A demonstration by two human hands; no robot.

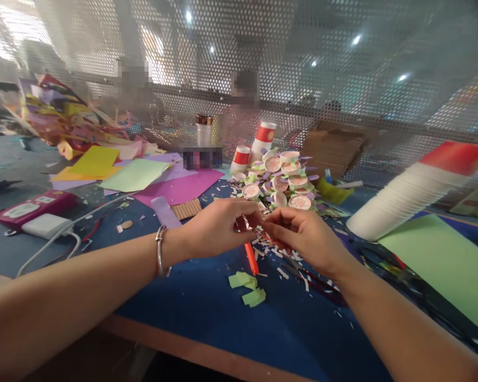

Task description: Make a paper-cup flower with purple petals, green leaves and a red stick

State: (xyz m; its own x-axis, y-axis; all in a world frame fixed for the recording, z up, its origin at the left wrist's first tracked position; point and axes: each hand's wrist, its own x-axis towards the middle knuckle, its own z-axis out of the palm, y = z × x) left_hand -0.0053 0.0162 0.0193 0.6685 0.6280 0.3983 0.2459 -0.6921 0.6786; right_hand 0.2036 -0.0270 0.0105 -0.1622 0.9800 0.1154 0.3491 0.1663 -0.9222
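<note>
My left hand point(221, 225) and my right hand point(302, 233) meet over the blue tabletop, fingertips pinched close together. Whatever lies between them is too small and hidden to name. Just under the fingers sticks out an orange-red stick-like tool point(250, 258). Nearer to me are several light green paper pieces point(254, 297). Behind the hands rises a heap of small round paper cup bottoms point(281, 183) with green and purple paper bits attached. Thin paper scraps point(282, 272) are scattered below my right hand, beside dark-handled scissors point(322, 286), partly covered.
A leaning stack of white paper cups point(398, 193) and a green sheet point(442, 270) lie at right. Coloured paper point(183, 188), a magenta box point(35, 207) and a white charger point(48, 225) with cable are at left. A perforated screen point(282, 53) stands behind, with people beyond.
</note>
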